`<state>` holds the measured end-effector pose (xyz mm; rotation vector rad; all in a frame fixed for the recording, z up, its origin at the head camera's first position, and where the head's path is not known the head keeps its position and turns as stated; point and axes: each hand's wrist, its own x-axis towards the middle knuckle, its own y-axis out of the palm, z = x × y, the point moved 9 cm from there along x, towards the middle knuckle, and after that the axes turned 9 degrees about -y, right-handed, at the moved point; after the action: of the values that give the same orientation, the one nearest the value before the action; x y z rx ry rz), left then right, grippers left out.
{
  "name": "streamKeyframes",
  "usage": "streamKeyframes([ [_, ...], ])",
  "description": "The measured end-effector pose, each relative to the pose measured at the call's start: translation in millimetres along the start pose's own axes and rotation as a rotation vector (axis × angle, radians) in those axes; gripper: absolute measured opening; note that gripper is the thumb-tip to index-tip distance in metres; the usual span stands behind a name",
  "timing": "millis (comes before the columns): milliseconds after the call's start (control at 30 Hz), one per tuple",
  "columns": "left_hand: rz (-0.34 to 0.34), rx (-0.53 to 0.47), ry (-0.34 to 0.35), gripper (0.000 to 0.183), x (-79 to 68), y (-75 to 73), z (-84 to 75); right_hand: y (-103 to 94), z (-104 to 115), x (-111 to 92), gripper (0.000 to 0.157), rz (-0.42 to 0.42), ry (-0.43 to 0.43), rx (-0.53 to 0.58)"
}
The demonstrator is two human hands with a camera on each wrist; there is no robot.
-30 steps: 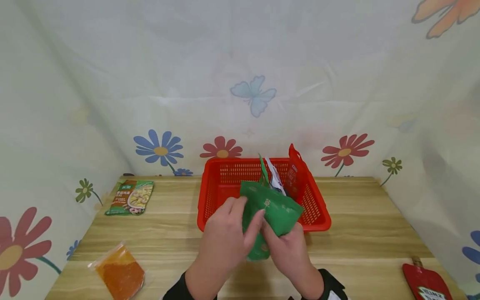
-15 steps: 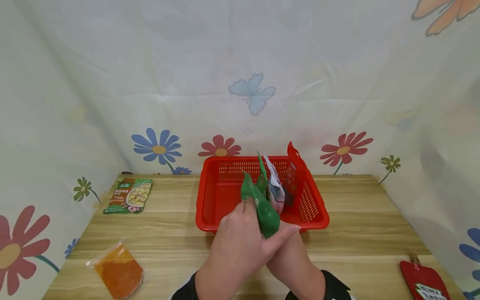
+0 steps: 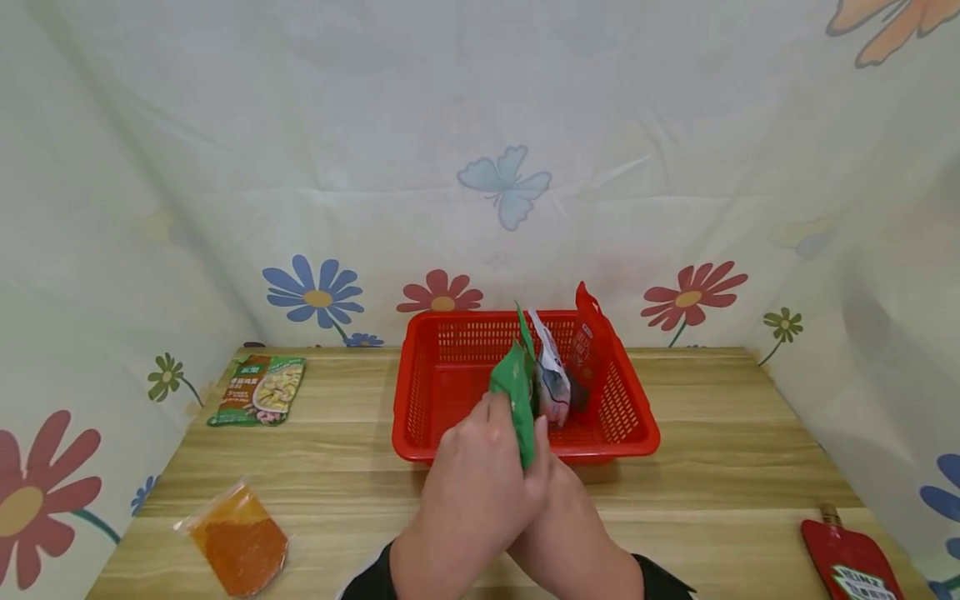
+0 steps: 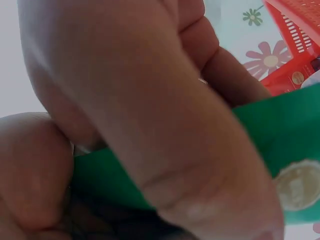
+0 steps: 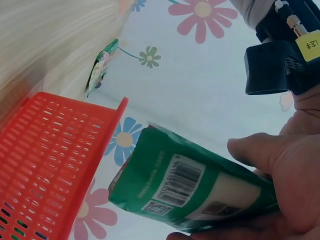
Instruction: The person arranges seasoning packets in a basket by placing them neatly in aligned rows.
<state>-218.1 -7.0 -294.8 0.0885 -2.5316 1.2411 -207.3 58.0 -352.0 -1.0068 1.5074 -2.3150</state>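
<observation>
Both hands hold a green packet (image 3: 514, 390) upright and edge-on at the front of a red plastic basket (image 3: 450, 379). My left hand (image 3: 480, 492) grips it from the left, fingers folded over its side. My right hand (image 3: 566, 521) lies crossed against the left one and grips the lower part, its fingers mostly hidden in the head view. In the right wrist view the packet (image 5: 185, 180) shows a barcode and a pale panel, with a thumb along its edge. Fingers cross the green packet (image 4: 260, 130) close up in the left wrist view.
In the basket's right half stand a green packet (image 3: 526, 333), a white and pink packet (image 3: 553, 387) and a red packet (image 3: 589, 346). On the wooden table lie a brown-green packet (image 3: 257, 390), a bag of orange sauce (image 3: 240, 542) and a red Heinz pouch (image 3: 853, 558).
The green packet has turned from broad side showing to edge-on. Both hands have come together, crossing below it. The basket and the things on the table stay put.
</observation>
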Motion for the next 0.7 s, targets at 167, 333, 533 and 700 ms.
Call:
streamKeyframes([
  [167,0.099,-0.027,-0.049,0.024,6.8,-3.3,8.9,-3.4,5,3,0.078,-0.106,-0.025,0.005],
  [333,0.174,0.006,-0.056,0.018,16.0,-5.5,16.6,4.3,-9,2,0.074,-0.063,0.053,0.143],
  [533,0.244,0.052,-0.073,0.030,25.7,-0.8,24.0,11.1,-27,1,0.074,0.056,0.017,0.296],
  [700,0.296,0.084,-0.092,0.029,33.4,3.9,28.4,13.8,-54,-5,0.081,0.126,-0.021,0.338],
])
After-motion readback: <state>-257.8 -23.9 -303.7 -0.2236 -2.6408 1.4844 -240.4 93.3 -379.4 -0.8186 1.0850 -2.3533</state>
